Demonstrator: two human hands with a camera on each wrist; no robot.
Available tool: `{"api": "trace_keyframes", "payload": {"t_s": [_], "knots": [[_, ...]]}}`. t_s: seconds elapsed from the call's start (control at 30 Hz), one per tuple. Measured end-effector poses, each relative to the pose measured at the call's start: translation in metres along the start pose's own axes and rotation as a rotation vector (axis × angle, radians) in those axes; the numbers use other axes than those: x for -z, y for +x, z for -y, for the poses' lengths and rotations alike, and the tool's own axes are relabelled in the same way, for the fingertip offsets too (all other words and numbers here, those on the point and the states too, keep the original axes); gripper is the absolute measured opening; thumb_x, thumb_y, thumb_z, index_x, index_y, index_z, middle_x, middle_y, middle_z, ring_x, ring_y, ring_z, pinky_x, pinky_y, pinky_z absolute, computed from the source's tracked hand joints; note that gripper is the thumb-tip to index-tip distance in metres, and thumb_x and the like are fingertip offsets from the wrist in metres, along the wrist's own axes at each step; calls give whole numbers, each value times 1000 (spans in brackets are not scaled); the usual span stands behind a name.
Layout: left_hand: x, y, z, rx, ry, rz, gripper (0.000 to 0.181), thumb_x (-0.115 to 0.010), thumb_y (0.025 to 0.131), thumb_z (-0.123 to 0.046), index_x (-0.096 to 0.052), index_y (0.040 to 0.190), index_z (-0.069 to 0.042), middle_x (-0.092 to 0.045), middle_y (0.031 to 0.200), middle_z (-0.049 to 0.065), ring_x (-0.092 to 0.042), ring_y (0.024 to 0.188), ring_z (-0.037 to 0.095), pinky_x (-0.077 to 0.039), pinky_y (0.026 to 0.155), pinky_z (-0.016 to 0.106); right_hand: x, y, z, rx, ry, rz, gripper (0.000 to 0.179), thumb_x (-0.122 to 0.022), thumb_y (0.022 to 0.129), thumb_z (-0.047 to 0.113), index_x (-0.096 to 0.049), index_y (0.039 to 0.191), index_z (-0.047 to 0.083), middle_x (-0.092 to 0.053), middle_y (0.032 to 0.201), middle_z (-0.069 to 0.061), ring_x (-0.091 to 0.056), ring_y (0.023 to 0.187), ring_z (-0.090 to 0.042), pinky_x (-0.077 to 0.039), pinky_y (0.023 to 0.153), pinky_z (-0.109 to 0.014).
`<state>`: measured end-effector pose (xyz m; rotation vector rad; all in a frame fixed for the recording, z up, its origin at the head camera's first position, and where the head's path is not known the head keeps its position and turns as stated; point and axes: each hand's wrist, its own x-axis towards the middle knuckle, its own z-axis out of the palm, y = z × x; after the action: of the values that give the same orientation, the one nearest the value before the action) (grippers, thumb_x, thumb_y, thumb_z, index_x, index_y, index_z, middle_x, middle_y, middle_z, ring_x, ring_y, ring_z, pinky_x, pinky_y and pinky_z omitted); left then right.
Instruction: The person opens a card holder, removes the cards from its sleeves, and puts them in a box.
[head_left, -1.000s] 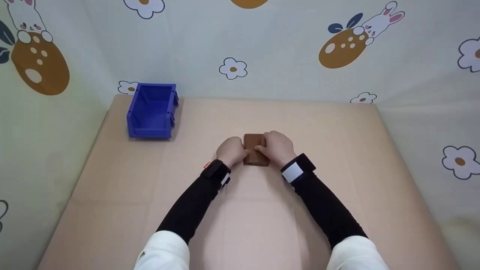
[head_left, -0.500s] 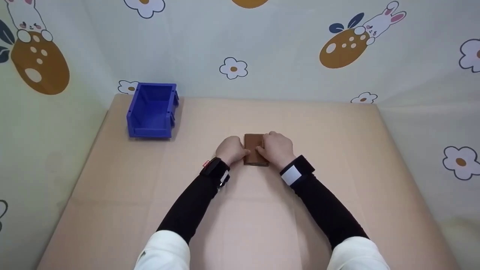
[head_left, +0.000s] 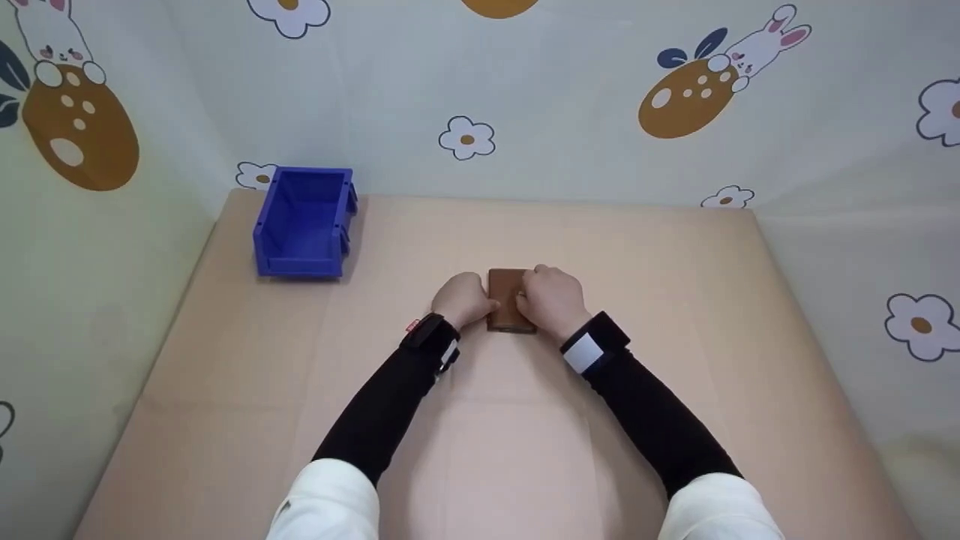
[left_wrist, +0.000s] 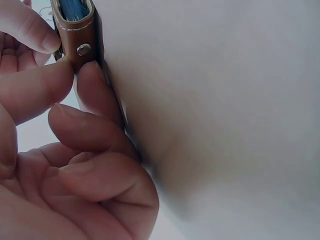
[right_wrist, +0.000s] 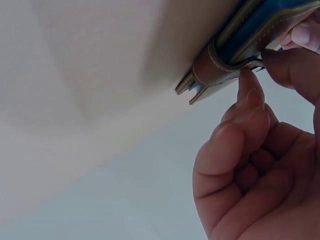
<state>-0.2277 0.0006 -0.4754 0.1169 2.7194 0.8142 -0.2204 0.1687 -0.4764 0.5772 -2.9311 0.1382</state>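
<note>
A small brown leather card holder [head_left: 503,289] with pale stitching lies between my hands on the table. My left hand [head_left: 460,300] pinches its left edge between thumb and fingers, close to a round metal snap seen in the left wrist view. My right hand [head_left: 556,301] is at the right side, and in the right wrist view its thumb and index finger pinch the end of the closing strap [right_wrist: 214,67]. Blue inner sleeves [left_wrist: 74,10] show at the open edge of the holder. Part of its right side is hidden under the right hand.
A blue plastic bin [head_left: 302,267] stands at the back left of the table [head_left: 517,435], its low front towards me. Patterned curtains [head_left: 570,97] hang behind the table and on both sides.
My right hand, with its thumb, has shifted slightly to the right across the card holder. The left hand and the holder stay in nearly the same place.
</note>
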Motion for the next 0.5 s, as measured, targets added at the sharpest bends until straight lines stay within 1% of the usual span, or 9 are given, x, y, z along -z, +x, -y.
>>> {"api": "trace_keyframes", "payload": {"t_s": [0.13, 0.27, 0.4, 0.5], "knots": [[0, 0, 0, -2, -2, -6, 27, -75, 87, -28, -60, 76, -9, -59, 78, 2, -52, 70, 19, -46, 70, 34, -1, 0, 2, 8, -20, -26, 16, -69, 85, 14, -67, 80, -1, -62, 75, -14, -62, 66, -31, -51, 54, -45], [-1, -1, 0, 3, 25, -25, 28, -75, 86, -30, -59, 74, -11, -59, 77, 0, -53, 70, 18, -47, 69, 35, -3, -1, 2, 24, -20, -52, 13, -69, 85, 10, -67, 81, -2, -63, 75, -15, -63, 66, -32, -51, 55, -46], [-1, -2, 0, 18, 44, -41, 27, -75, 85, -33, -61, 74, -12, -61, 78, 0, -54, 71, 19, -49, 70, 38, -5, -1, 0, 29, 19, -75, 13, -69, 85, 10, -67, 79, -1, -62, 73, -13, -63, 65, -32, -51, 56, -46], [-1, -2, 1, 22, 44, -39, 26, -75, 85, -33, -63, 76, -11, -63, 80, 1, -55, 72, 19, -49, 72, 39, -6, 0, -3, 11, 76, -71, 13, -70, 85, 10, -65, 76, 1, -61, 71, -12, -62, 64, -31, -50, 58, -45]]}}
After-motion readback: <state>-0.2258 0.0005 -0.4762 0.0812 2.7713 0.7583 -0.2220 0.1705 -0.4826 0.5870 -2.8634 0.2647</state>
